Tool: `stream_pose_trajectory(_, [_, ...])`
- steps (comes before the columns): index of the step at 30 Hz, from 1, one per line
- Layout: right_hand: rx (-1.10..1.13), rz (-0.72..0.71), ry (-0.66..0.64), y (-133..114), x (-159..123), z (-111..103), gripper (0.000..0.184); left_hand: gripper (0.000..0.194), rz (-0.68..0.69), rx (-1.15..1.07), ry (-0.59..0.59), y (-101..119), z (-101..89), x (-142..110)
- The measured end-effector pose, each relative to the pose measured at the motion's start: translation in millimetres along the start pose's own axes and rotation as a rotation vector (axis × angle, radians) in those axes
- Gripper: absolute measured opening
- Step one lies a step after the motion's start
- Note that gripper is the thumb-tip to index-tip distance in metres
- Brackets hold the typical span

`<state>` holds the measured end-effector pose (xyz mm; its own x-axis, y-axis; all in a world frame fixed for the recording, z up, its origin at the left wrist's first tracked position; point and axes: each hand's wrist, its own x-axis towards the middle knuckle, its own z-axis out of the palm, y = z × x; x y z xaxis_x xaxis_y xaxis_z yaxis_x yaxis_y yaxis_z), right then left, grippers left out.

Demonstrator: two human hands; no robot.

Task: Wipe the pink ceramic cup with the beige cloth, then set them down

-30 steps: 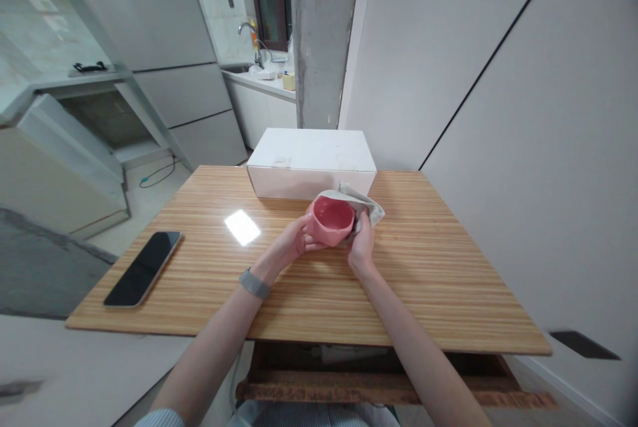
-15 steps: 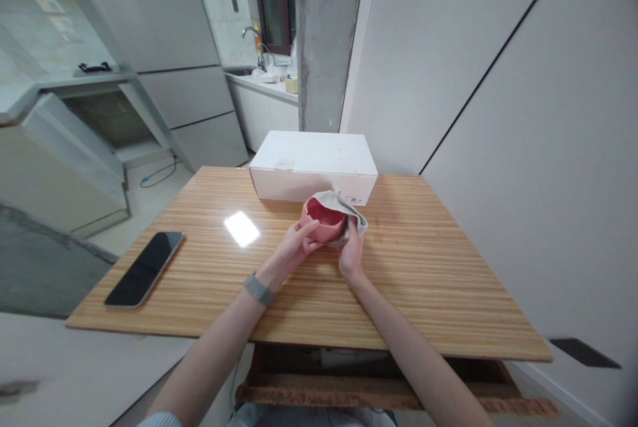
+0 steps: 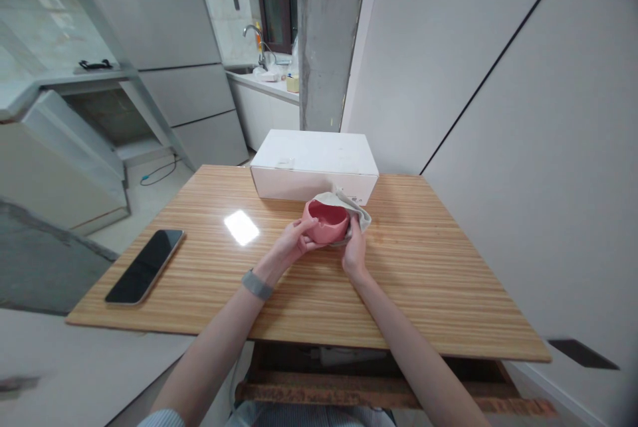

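Observation:
A small pink bowl (image 3: 326,231) with notches in its rim is held above the table, its opening tipped toward me. My left hand (image 3: 298,239) grips its left side, thumb over the rim and fingers beneath. Around the bowl's far and right sides lies a light grey cloth (image 3: 363,216). My right hand (image 3: 354,246) is closed on that cloth and presses it against the right of the bowl; part of its fingers is hidden behind the fabric.
A white box (image 3: 314,165) stands just behind my hands on the wood-grain table (image 3: 423,267). At the left lies a black-screened phone (image 3: 145,267). Under the table's front edge is an open drawer (image 3: 329,380). A wall rises to the right.
The bowl has turned slightly so its opening shows a little more, and both hands have shifted slightly right with it. The grip of each hand looks the same.

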<state>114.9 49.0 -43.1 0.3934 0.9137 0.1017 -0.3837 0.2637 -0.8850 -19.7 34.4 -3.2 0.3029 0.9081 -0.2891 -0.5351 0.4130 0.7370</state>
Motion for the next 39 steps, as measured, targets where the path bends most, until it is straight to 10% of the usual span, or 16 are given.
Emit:
stream_pose_trajectory(9, [0.056,0.062,0.123,-14.5,8.0,-2.6,0.045,0.031,0.021,0.093,-0.107,2.0,2.5,-4.2])
stream_pose_trajectory(17, [0.213,0.312,-0.020,-21.9,8.5,-1.2,0.039,0.032,0.012,0.094,-0.072,2.3,-4.7,-3.7])
stream_pose_trajectory(30, [0.487,0.720,-0.217,-42.6,-11.4,12.0,0.036,0.080,0.513,0.420,-0.079,8.1,6.6,-10.1])
stream_pose_trajectory(34, [0.513,0.731,-0.282,-46.8,-7.8,6.1,0.041,0.101,0.689,0.800,0.101,8.5,-0.7,-3.4])
stream_pose_trajectory(39, [0.511,0.705,-0.305,-44.5,-2.5,-0.1,0.039,0.103,0.717,0.758,-0.006,5.5,1.8,-4.8])
